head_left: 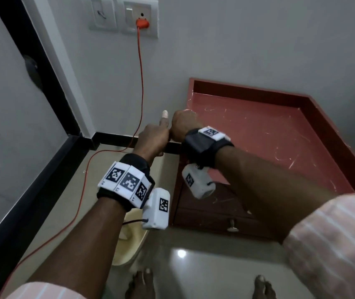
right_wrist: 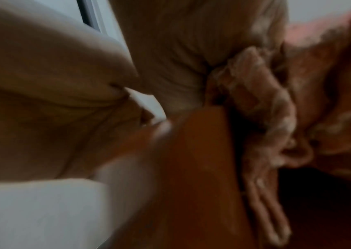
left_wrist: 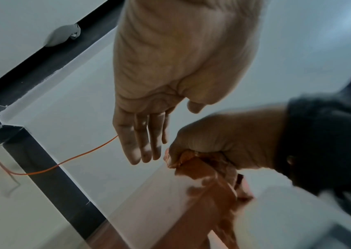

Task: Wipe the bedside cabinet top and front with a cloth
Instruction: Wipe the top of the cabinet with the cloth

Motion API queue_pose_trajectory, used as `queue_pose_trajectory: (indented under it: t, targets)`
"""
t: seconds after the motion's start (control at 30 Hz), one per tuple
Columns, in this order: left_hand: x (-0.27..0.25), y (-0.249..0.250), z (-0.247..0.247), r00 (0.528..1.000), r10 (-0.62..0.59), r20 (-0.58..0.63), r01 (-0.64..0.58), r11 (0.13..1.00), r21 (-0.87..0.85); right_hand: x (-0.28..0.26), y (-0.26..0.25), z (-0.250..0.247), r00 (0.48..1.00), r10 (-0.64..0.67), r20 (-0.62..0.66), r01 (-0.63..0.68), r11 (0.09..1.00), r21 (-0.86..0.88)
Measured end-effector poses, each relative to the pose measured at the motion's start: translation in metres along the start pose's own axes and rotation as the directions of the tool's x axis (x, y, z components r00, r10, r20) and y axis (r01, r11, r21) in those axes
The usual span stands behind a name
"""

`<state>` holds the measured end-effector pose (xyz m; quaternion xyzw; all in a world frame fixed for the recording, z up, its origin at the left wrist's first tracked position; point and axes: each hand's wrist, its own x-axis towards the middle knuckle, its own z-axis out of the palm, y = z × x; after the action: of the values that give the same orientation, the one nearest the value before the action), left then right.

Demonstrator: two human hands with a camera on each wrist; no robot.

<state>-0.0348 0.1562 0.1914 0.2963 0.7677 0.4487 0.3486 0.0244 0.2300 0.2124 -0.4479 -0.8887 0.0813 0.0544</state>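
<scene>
the grey wall (head_left: pixel 258 39) is seen across the top of the head view, and the grey floor (head_left: pixel 215 262) across the bottom. the red bedside cabinet (head_left: pixel 269 134) fills the right half, its top boxed by raised lips along the upper and right edges; its front, with a small knob (head_left: pixel 232 227), is seen below centre. an orange cable (head_left: pixel 140 67) hangs from the socket (head_left: pixel 142 22) at upper left and trails over the floor at lower left.

the right hand (head_left: pixel 183 125) is placed at the top's left edge near the far corner, fingers curled round a bunched orange cloth (left_wrist: pixel 193 165) that drapes over that edge. the left hand (head_left: pixel 152 137) is held just left of it, off the cabinet, fingers straight and relaxed, nothing in it.

the cloth lies under the right hand, so that hand is judged the nearer for wiping. open room is found rightward and toward the lower right across the top; the far lip and wall close off the upper side.
</scene>
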Motion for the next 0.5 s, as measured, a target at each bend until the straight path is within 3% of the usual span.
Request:
queue_pose_trajectory:
  t: [0.1, 0.23, 0.37, 0.5]
  targets:
    - [0.002, 0.004, 0.001, 0.999, 0.027, -0.032, -0.028, 0.999, -0.025, 0.02, 0.001, -0.004, 0.999, 0.003, 0.042, -0.001, 0.999, -0.049]
    - [0.007, 0.011, 0.003, 0.996, 0.094, -0.006, -0.093, 0.993, 0.078, 0.004, 0.005, -0.003, 0.995, -0.047, 0.089, 0.059, 0.989, -0.136]
    - [0.024, 0.018, 0.006, 0.999, 0.039, -0.005, -0.038, 0.989, 0.142, 0.0, 0.009, -0.003, 0.973, -0.052, 0.226, 0.082, 0.989, -0.127]
    - [0.027, 0.02, 0.011, 1.0, 0.029, -0.011, -0.029, 0.998, -0.049, 0.048, 0.013, -0.008, 0.971, -0.006, 0.239, 0.031, 0.994, -0.103]
